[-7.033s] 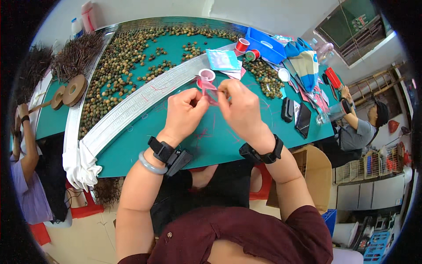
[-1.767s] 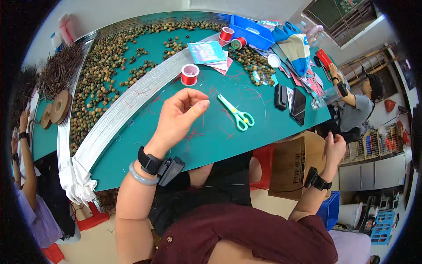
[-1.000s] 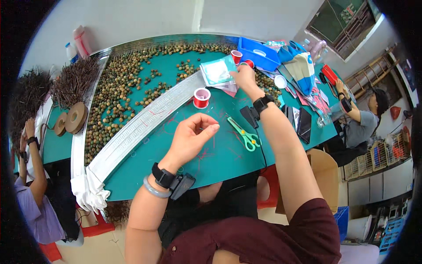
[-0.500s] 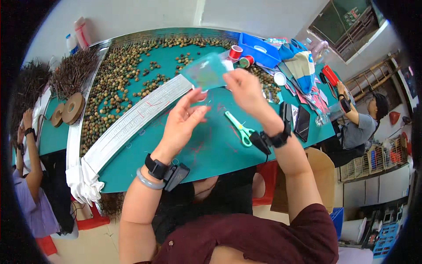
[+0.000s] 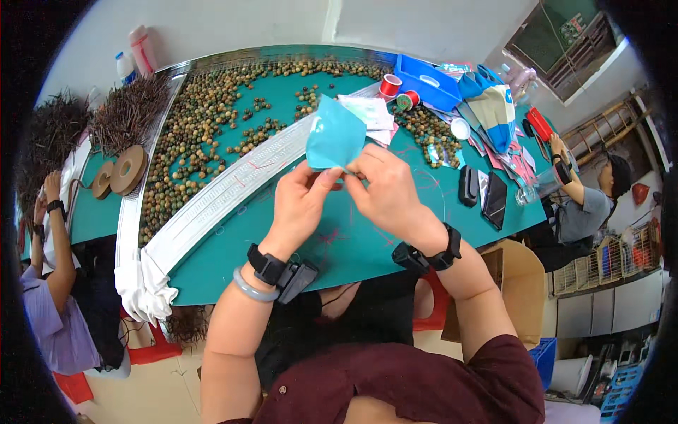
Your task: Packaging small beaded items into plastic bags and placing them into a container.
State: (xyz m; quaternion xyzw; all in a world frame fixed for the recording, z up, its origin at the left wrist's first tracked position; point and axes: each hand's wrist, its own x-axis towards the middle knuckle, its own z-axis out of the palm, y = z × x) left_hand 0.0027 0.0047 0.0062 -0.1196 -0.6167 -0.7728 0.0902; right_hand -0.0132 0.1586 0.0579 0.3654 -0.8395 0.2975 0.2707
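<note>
Both my hands hold a small turquoise packet [image 5: 332, 132] upright over the green table, pinching its lower edge. My left hand [image 5: 300, 201] has its thumb at the packet's bottom left; my right hand [image 5: 385, 191] grips just right of it, fingers curled. Behind the packet lie white and pink sheets [image 5: 367, 109]. The long white beading board [image 5: 215, 191] slants beside my left hand, with red threads on it and on the table [image 5: 325, 247]. The spool and scissors from earlier are hidden behind my hands and the packet.
Beads [image 5: 191, 134], brown bundles [image 5: 131, 116], tape rolls [image 5: 127, 169], red spools [image 5: 390, 85], a blue tray [image 5: 427, 79], a bag [image 5: 491, 113], a phone [image 5: 494, 201] and white gloves [image 5: 145, 290] surround me. Co-workers [image 5: 49, 283] [image 5: 586, 198] sit at either side; a cardboard box [image 5: 519, 297] stands low right.
My right hand took the turquoise packet from the pile and brought it toward me, turning it upright. My left hand moved up to grip it too.
</note>
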